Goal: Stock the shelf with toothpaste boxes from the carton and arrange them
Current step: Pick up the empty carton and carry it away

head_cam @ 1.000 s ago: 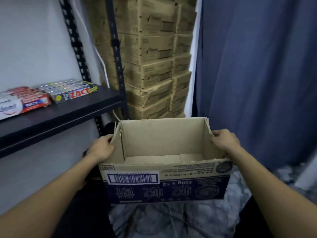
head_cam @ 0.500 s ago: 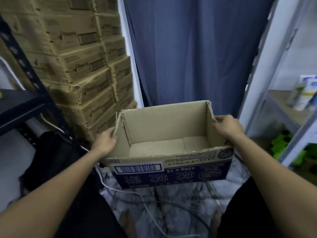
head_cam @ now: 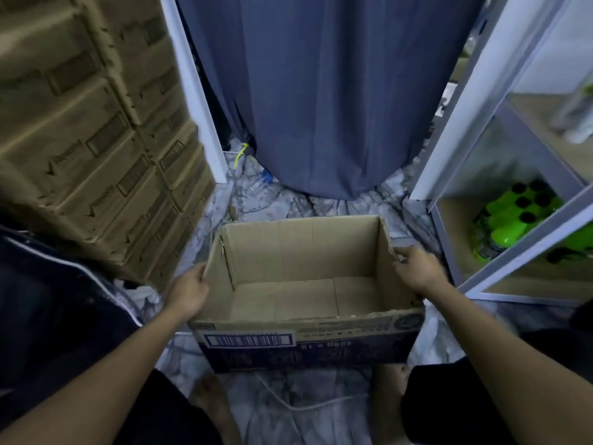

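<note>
1. The left hand (head_cam: 189, 292) grips the top edge of the left wall of the carton (head_cam: 321, 351). Its thumb lies along the edge. The other fingers are hidden behind the wall.
2. The right hand (head_cam: 417, 268) has its fingers curled over the top edge of the right wall, near the far corner. The fingertips go inside, and I cannot see them well.
3. The carton hangs between the two hands, open side up, a little above the floor (head_cam: 272, 200). Its bare cardboard bottom shows. The print on the near wall is upside down and too blurry to read.
4. Under the carton a white cable (head_cam: 305, 406) lies on the floor, and a bare foot (head_cam: 208, 396) peeks out.
5. Behind the carton hangs a blue curtain (head_cam: 321, 91).
6. On the left stand stacked brown boxes (head_cam: 96, 123), blurry and cut off at the edge.
7. On the right is a grey rack (head_cam: 465, 107) with green bottles (head_cam: 513, 220) low down, partly hidden by its bars.
</note>
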The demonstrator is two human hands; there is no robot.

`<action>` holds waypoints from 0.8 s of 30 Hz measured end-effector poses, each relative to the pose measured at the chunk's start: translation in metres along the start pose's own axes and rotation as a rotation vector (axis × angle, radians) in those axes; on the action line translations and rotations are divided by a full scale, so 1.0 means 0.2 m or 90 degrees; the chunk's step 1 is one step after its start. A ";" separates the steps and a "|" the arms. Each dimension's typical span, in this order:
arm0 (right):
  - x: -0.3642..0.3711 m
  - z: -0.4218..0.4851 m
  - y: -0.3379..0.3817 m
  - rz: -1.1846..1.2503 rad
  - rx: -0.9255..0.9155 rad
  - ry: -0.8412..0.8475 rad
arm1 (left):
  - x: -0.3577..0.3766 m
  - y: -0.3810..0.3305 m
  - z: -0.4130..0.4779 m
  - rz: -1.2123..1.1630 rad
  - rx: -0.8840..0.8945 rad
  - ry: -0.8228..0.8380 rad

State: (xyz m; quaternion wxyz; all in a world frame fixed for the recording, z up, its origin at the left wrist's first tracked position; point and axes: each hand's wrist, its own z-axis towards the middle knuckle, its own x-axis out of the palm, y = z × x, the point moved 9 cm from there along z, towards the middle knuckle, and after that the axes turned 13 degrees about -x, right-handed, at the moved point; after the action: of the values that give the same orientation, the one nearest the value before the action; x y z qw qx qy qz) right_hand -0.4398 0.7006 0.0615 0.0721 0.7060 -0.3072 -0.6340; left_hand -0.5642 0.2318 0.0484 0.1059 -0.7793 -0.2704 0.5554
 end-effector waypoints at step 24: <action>0.56 0.21 -0.34 0.066 0.030 0.085 | 0.52 0.13 0.32 0.016 -0.014 0.132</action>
State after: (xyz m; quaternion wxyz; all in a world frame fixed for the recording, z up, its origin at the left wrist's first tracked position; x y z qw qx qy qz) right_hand -0.4549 0.7080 -0.0744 0.1088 0.7315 -0.3525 -0.5735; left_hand -0.5912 0.2584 -0.0711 0.1174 -0.8369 -0.2542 0.4703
